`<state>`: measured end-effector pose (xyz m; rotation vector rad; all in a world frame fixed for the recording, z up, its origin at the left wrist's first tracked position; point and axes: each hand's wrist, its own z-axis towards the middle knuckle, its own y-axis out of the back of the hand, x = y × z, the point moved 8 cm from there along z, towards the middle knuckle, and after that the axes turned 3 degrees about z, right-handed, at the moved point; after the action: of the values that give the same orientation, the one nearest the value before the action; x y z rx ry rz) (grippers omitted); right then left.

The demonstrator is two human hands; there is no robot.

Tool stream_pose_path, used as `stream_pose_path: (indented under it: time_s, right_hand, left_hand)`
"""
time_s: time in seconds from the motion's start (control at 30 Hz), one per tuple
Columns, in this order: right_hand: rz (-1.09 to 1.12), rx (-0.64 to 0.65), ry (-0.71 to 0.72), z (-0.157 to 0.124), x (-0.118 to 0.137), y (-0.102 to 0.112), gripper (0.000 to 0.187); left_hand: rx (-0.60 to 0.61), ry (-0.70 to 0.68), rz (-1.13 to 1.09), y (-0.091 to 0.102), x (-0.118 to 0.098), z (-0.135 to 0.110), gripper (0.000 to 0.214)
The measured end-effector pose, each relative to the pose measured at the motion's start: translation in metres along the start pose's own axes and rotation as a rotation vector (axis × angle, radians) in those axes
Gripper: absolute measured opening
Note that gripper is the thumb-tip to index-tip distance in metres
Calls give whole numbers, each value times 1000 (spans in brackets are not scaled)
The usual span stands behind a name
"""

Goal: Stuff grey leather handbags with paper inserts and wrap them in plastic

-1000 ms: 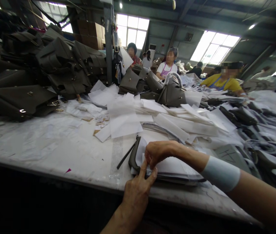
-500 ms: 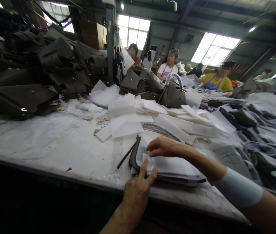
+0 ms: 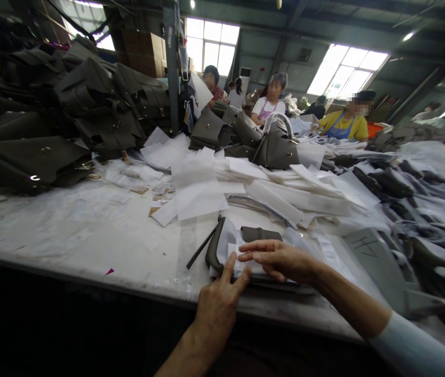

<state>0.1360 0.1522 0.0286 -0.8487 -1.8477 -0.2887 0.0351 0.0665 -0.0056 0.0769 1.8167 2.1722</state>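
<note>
In front of me a dark grey-green handbag [image 3: 215, 254] lies flat on the table near its front edge, with white sheet [image 3: 230, 230] over much of it. A thin strap [image 3: 202, 248] sticks out at its left end. My left hand [image 3: 222, 296] has its fingers spread, and the fingertips rest on a small white piece at the bag's near left part. Just right of them, my right hand [image 3: 281, 260] is over the bag with fingers stretched out and nothing visible in them. Behind that hand shows the bag's grey flap with a band [image 3: 261, 234].
White paper sheets [image 3: 198, 188] are heaped beyond the bag. Dark bags pile up at the left [image 3: 29, 162] and back middle [image 3: 273, 149]. A grey marked panel [image 3: 375, 262] and more dark pieces [image 3: 434, 262] lie at the right. Several people sit or stand across the table.
My right hand has moved lower and slightly right, with its fingers straighter. The bag's grey flap and band now show behind it. My left hand has kept its place on the bag.
</note>
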Motion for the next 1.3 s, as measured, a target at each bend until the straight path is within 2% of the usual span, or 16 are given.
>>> stream_pose_path:
  time_s: [0.17,0.3,0.37,0.47,0.53,0.63,0.8,0.93,1.17,1.3]
  right_hand:
    - [32,10,-89,1,-4,-6,38]
    - [142,-96,-145,-1,-8,-2,35]
    - [248,-53,-165,-4,-8,-10,36]
    - [340,80,-179,-6,-7,-30,36]
    - [304,53,-173,-4,-10,-30,34]
    - [240,-69,-148,2,-17,-17,32]
    - [112,-164,-139,4,-23,-4,40]
    - [87,-187,-146,2,-24,-5,44]
    - [55,-136,-102,3,-21,-12,44]
    - [81,-177,-91,3,-22,-9,42]
  left_hand:
    - [-59,-15,13,1,0,-2,82]
    - [-87,-20,13,1,0,-2,82]
    - [-84,-17,8,1,0,-2,80]
    - [-71,-16,-17,1,0,-1,74]
    - [-68,-13,-27,2,1,-1,74]
    - [-68,-12,2,2,1,-2,83]
    - [-85,-30,30,1,-1,-3,89]
    - [-113,-34,18,2,-1,-4,84]
    - [-290,-102,44,15,-7,-8,64]
    - [-332,-148,50,17,-8,-10,57]
